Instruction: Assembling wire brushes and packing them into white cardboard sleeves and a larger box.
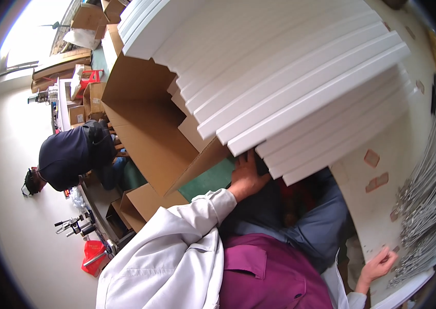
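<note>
panels (pixel 280 98): white (greyer below) | carton (pixel 146 123): brown | strands (pixel 421 211): silver-grey | garment (pixel 269 280): purple

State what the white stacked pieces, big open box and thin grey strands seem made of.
White stacked pieces: even satin sheen; perhaps plastic or painted metal.
Big open box: matt cardboard, brown, creased flaps.
Thin grey strands: perhaps metal, silvery sheen.

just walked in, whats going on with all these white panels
The person's left hand is at the near edge of the stacked white panels; whether it grips one is unclear. The right hand is beside many thin metal rods. An open cardboard box is left of the panels. Another person is in the background.
</note>
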Demonstrator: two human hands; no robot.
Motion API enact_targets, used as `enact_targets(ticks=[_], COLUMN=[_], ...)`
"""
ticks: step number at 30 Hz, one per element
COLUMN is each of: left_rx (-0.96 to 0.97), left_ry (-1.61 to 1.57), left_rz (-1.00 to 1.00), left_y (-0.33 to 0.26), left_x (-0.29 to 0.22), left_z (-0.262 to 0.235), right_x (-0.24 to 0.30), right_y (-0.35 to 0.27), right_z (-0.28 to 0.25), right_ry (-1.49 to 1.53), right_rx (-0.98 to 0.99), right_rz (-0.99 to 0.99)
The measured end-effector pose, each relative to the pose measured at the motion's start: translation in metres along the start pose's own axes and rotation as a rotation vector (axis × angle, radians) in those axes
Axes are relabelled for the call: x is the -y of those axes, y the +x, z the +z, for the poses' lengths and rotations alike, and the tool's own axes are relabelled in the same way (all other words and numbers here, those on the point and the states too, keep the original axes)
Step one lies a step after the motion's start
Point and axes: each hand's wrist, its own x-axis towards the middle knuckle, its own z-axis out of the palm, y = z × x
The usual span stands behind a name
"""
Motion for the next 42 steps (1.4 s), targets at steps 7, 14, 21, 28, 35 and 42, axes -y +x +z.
enact_targets(ticks=[7,14,21,28,35,42], left_rx=[0.141,0.349,0.422,0.37,0.154,-0.522], left_ry=[-0.072,-0.19,-0.369,-0.326,-0.673,-0.498], left_rz=[0.009,-0.432,-0.439,-0.27,-0.219,0.139], left_y=[-0.027,-0.077,-0.091,-0.102,-0.083,-0.015], left_x=[0.021,-0.014,0.014,0.027,0.038,-0.018], left_z=[-0.009,-0.086,-0.116,-0.178,-0.223,-0.393], right_x=[-0.004,0.022,0.037,0.026,0.034,0.039], right_y=[0.003,0.009,0.023,0.022,0.024,0.023], right_z=[-0.007,-0.006,0.023,0.032,0.047,0.042], right_ry=[-0.03,-0.209,-0.342,-0.545,-0.544,-0.502], right_rx=[0.132,0.127,0.079,-0.087,-0.121,-0.106], right_rz=[-0.052,-0.048,0.524,0.515,0.551,0.599])
